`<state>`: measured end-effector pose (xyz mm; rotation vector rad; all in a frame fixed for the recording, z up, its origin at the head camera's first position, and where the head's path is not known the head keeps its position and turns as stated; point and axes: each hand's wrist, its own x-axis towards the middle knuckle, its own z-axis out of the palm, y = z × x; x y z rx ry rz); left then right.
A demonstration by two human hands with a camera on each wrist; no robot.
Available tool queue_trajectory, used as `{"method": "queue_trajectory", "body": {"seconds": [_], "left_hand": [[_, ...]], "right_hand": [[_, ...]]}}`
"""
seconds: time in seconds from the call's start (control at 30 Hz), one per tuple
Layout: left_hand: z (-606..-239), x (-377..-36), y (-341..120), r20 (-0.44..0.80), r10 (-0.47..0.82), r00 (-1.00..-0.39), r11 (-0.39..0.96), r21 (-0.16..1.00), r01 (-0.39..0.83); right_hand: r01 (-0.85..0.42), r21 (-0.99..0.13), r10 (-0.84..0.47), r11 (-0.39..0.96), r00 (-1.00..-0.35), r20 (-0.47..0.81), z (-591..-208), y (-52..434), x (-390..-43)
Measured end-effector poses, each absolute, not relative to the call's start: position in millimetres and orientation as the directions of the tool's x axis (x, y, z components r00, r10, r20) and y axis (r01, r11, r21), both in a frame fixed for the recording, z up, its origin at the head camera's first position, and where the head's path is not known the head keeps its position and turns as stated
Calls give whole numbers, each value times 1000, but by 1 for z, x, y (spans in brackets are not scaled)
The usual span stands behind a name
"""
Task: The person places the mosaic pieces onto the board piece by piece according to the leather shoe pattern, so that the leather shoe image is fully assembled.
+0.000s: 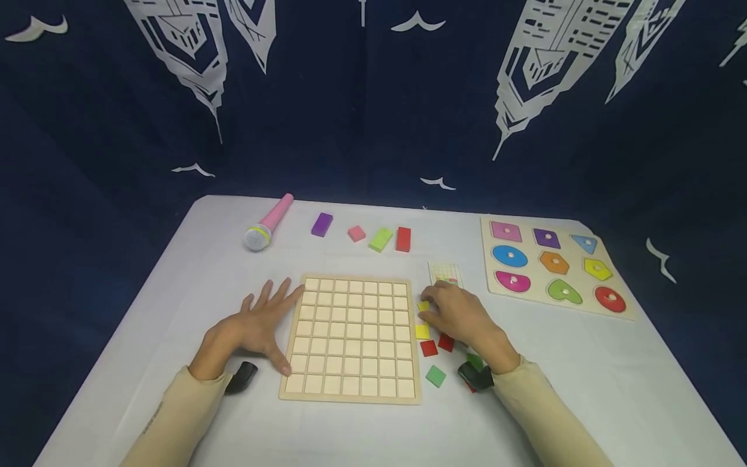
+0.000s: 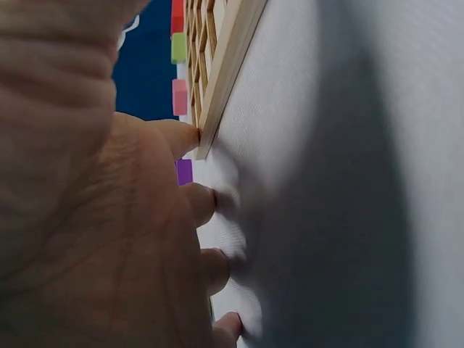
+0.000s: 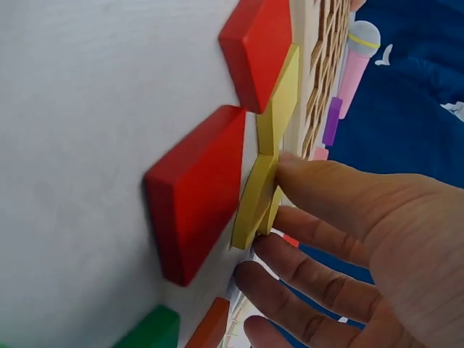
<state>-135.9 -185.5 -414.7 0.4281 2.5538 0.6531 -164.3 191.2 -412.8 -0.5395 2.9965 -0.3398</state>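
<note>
A wooden grid board (image 1: 357,277) with bare square cells lies in the middle of the table. My left hand (image 1: 257,329) is spread at its left side, with the thumb by the lower left edge and the index fingertip against the upper left corner. Right of the board, my right hand (image 1: 461,314) pinches a yellow tile (image 3: 255,197) between thumb and fingers, close to the tabletop. Another yellow tile (image 1: 423,332) lies by the board's right edge, with a red tile (image 1: 428,349) and a green tile (image 1: 436,376) nearer the front. The right hand and wrist partly hide more tiles.
A small printed card (image 1: 445,271) lies behind my right hand. Along the back are a pink toy microphone (image 1: 270,222) and purple (image 1: 322,224), pink (image 1: 356,233), light green (image 1: 380,240) and red (image 1: 403,239) blocks. A shape puzzle board (image 1: 528,288) lies at the right.
</note>
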Motion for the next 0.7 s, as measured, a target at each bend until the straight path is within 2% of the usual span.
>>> {"method": "queue_trajectory", "body": {"seconds": [0.33, 0.47, 0.57, 0.7], "left_hand": [[-414, -137, -185, -356, 403, -843, 846, 496, 195], [-415, -136, -184, -353, 401, -845, 851, 486, 201], [-416, -136, -184, -354, 406, -843, 850, 484, 206], [-417, -137, -184, -356, 412, -839, 847, 489, 208]], "right_hand": [[-320, -346, -355, 882, -934, -41, -414, 185, -173], [-341, -380, -371, 860, -929, -6, -408, 178, -175], [-393, -415, -431, 820, -903, 5, -402, 168, -176], [-516, -459, -578, 723, -816, 7, -399, 149, -176]]}}
